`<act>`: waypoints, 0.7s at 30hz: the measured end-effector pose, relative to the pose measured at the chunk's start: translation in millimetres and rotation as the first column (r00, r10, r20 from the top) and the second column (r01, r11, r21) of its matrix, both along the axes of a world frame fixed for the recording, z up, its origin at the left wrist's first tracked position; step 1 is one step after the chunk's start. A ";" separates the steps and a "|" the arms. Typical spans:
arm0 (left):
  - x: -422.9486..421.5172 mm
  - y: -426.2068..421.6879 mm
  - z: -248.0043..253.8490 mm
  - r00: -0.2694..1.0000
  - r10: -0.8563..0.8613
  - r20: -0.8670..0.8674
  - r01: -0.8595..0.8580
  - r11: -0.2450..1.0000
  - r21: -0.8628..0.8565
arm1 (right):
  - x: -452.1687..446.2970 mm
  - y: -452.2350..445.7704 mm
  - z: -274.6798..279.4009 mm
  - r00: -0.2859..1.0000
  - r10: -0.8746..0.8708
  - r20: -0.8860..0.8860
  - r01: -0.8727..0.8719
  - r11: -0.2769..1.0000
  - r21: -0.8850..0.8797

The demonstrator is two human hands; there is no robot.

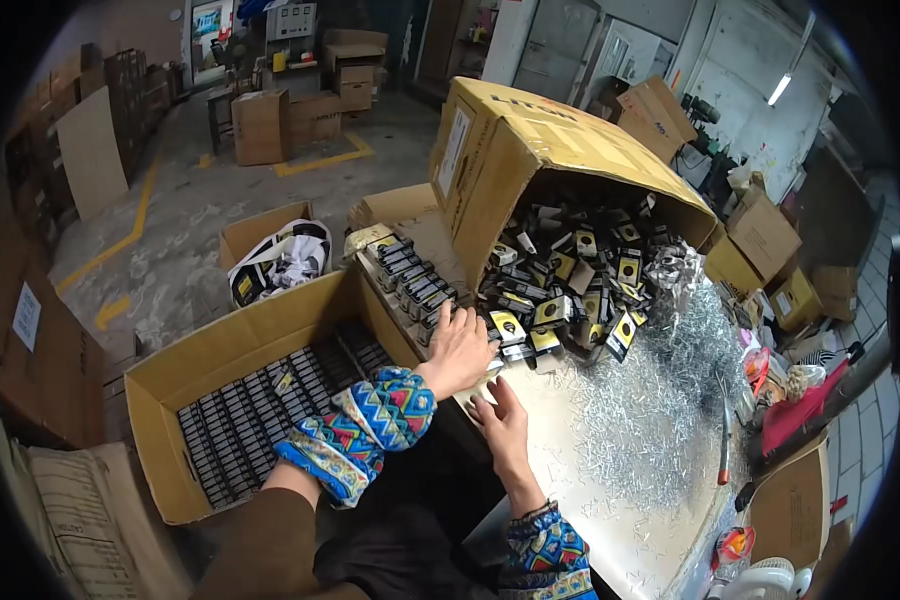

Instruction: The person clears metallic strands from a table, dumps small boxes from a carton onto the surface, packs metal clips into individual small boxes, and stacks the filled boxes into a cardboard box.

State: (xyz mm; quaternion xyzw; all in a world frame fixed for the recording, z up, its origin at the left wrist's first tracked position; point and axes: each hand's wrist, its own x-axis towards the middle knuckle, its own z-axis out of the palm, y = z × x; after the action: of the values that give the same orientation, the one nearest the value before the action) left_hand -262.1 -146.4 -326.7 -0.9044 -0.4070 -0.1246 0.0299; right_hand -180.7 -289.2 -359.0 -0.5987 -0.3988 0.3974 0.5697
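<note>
My left hand [458, 348] reaches over the near end of a row of small black packs [407, 275], its fingers spread at the packs and beside a loose black-and-yellow pack [507, 326]. Lower and to the right, my right hand [503, 425] is at the table edge with its fingers apart and its palm turned up; nothing shows in it. A big tipped carton [498, 150] spills many black, white and yellow packs [570, 265] onto the table. At the left, an open carton [170, 372] holds tight rows of small black packs [245, 425].
Small clear or metallic pieces [640, 430] are heaped across the white tabletop [595, 515]. Behind the open carton is a small box [232, 240] with a white bag. Brown cartons stand at the left edge and far back. A pink cloth [800, 410] hangs at the right.
</note>
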 end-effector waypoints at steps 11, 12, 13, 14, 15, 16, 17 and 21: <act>-31.0 7.8 -40.7 0.594 0.094 0.799 -0.194 0.981 0.030 | -7.9 34.6 -8.2 1.000 -0.019 -0.006 0.019 1.000 -0.004; -26.2 -4.2 -20.8 0.605 0.010 0.796 -0.188 0.973 0.131 | -3.3 31.8 -12.3 0.999 -0.007 0.047 0.008 1.000 -0.021; -19.8 -20.7 7.2 0.629 -0.075 0.774 -0.087 0.982 0.166 | -0.9 23.6 -11.3 0.996 -0.008 0.090 0.010 1.000 -0.016; -11.4 -32.3 27.2 0.644 -0.161 0.748 0.011 0.979 0.201 | 1.3 10.8 -6.1 0.991 -0.004 0.132 0.006 1.000 -0.011; 6.2 -34.8 35.0 0.636 -0.193 0.747 0.059 0.977 0.203 | 4.8 -5.7 3.5 0.990 -0.053 0.131 0.054 0.998 -0.010; 27.9 -35.3 44.5 0.665 -0.357 0.655 0.215 0.932 0.290 | 5.4 -24.0 13.7 0.982 -0.016 0.187 0.015 1.000 0.005; 52.6 -34.3 54.4 0.661 -0.511 0.549 0.364 0.859 0.361 | 5.8 -41.7 21.7 0.969 0.025 0.246 -0.030 0.999 0.014; 193.5 -2.3 61.1 0.733 -0.625 -0.270 0.669 0.590 0.452 | 28.5 -134.3 22.1 0.802 -0.119 0.585 -0.017 0.975 0.222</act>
State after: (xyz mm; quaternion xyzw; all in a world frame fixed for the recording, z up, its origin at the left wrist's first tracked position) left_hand -68.6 -148.7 -265.6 -0.9504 0.0007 -0.1947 0.2425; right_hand -152.1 -423.5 -336.9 -0.6377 -0.5816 0.1284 0.4884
